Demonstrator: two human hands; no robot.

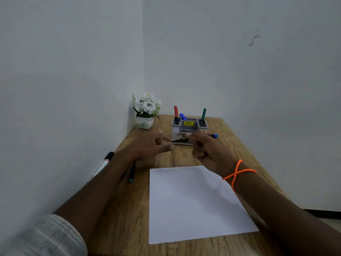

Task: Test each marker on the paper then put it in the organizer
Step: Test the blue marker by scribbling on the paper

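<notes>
Three markers (175, 112) standing in organizer (189, 126); right hand (208, 150) gripping blue marker (214, 135), left hand (155, 146) pinching its cap; two markers (132, 171) left of grip untested.

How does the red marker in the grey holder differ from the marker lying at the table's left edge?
The red marker stands nearly upright in the organizer's left compartment; the white marker lies flat on the table, beside the left forearm. The red marker shows a red top, while the white marker has a white body and a black cap. The red one sits far from the person; the white one lies nearer. Both are markers, and neither is held.
</notes>
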